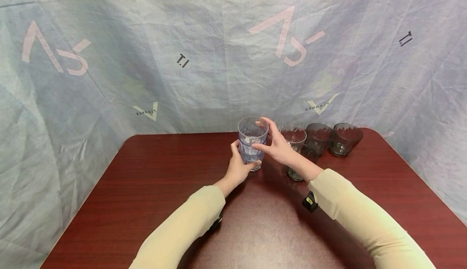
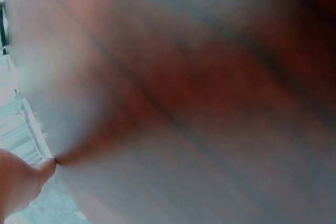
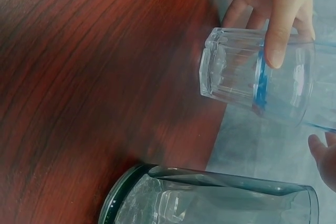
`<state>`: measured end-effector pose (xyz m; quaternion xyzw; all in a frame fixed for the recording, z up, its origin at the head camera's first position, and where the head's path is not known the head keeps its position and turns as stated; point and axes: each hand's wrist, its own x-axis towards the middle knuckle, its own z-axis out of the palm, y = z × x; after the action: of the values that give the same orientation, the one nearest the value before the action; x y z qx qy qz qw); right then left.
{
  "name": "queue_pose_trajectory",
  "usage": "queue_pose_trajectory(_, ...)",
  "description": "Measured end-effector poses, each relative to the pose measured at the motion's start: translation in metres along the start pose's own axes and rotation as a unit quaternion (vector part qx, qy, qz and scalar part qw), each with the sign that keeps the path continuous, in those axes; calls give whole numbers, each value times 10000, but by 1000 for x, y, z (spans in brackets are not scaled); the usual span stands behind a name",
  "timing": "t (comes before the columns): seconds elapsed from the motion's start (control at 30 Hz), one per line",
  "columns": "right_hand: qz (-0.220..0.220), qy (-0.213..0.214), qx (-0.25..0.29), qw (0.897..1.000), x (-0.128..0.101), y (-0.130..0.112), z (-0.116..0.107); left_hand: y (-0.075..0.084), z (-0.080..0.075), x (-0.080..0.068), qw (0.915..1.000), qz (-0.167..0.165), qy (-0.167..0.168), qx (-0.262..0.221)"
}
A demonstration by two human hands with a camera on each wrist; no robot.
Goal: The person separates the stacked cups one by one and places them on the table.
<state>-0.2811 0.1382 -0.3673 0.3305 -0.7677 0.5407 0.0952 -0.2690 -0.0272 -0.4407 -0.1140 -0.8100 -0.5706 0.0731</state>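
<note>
Clear blue-banded tumblers point(image 1: 246, 149), one set partly into the other, are held upright over the middle of the far part of the bench point(image 1: 153, 204). The left hand point(image 1: 235, 169) has its fingers wrapped round the lower tumbler point(image 3: 236, 69), while the right hand point(image 1: 279, 146) grips the upper one with fingers and thumb, near the dark-tinted glasses point(image 1: 345, 139) to its right.

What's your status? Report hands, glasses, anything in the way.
Left hand gripping stacked glasses low. Right hand gripping near the top. Dark glasses close by right forearm, possible snag.
</note>
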Motion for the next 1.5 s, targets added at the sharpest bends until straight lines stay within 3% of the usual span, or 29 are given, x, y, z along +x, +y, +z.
queue_pose_trajectory(0.63,-173,212,47,9996,0,-3,2,1,1,-1,10000,36,25,37)
queue_pose_trajectory(0.93,-177,364,-156,9991,-4,-37,2,2,1,-2,10000,39,27,40)
queue_pose_trajectory(1.2,-233,649,-142,9975,2,-17,-2,2,0,-1,10000,47,47,74)
queue_pose_trajectory(1.5,-545,983,331,9931,1,-27,-13,-2,3,-2,9998,112,150,101)
